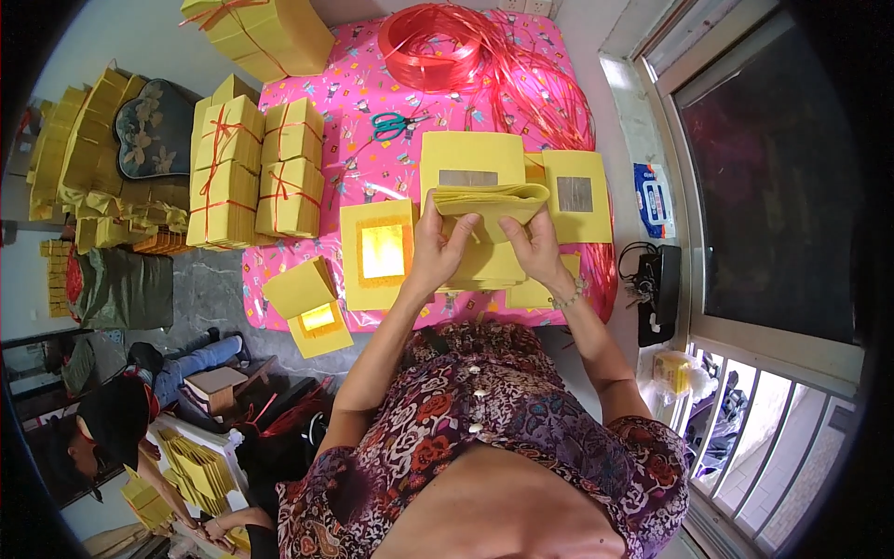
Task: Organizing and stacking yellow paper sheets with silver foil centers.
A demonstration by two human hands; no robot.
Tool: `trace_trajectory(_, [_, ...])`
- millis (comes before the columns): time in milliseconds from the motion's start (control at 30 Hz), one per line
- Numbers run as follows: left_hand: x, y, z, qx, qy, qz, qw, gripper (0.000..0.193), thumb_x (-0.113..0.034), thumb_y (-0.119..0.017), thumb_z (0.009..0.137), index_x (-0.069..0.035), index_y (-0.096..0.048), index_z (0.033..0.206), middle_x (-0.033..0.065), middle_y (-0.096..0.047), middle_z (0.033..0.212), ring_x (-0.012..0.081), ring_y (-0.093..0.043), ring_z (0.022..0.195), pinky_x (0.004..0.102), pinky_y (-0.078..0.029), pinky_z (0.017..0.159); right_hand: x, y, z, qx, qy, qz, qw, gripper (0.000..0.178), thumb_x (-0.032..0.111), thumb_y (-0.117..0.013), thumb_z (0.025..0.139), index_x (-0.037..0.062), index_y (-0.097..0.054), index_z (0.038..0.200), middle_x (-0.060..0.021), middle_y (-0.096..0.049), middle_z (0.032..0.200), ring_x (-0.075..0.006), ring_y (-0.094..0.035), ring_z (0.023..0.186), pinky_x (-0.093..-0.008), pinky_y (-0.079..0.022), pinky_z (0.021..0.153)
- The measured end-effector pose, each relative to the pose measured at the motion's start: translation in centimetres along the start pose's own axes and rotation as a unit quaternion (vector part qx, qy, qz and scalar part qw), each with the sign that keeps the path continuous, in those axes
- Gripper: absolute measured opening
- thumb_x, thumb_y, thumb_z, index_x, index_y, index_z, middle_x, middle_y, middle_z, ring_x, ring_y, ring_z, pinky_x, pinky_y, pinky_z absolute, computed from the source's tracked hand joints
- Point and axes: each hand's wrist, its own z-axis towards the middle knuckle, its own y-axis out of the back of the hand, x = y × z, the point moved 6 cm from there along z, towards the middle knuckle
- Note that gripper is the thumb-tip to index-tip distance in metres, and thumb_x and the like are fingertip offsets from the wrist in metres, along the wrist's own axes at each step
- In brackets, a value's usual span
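Note:
In front of me, a folded wad of yellow paper sheets (491,197) is held up over the table. My left hand (440,247) grips its left side and my right hand (534,244) its right side, both thumbs pressed on the near face. Under the wad lies a pile of yellow paper (473,149) with a silver patch. To the right sits yellow paper with a grey-silver square (575,194); left of my left hand lies a yellow sheet with a shiny gold square (383,252). A partly folded gold-patched piece (315,319) rests at the table's near left corner.
The table has a pink patterned cover (358,172). On it are teal-handled scissors (396,126), a red ribbon coil (430,47) and tied yellow paper bundles (226,177). A window (773,186) stands right. At lower left another person (140,410) sits by more yellow paper.

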Motion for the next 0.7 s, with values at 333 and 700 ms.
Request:
trace_trajectory(333, [0.7,0.2,0.0,0.011,0.035,-0.051,0.998,0.033,-0.004,-0.059,0.092,0.0,-0.046,0.122,0.0091,-0.059,0.111,0.0142,-0.056,0.103,0.0284,-0.046,0.088,-0.2,-0.1,-0.1,-0.004,-0.032,0.037,0.999,0.039,0.012,-0.061,0.093,0.0001,-0.045,0.126,-0.0105,-0.058,0.117,-0.0156,-0.054,0.108,-0.0302,-0.044,0.091])
trace_trajectory(700, [0.7,0.3,0.2,0.02,0.039,-0.047,0.998,0.035,-0.003,-0.057,0.092,0.0,-0.045,0.125,0.0096,-0.06,0.112,0.0148,-0.057,0.103,0.0282,-0.047,0.087,4.4,1.5,1.7,-0.037,0.042,0.051,0.997,0.028,0.01,-0.061,0.092,0.0005,-0.051,0.117,-0.0045,-0.059,0.102,-0.0114,-0.056,0.098,-0.0271,-0.045,0.088])
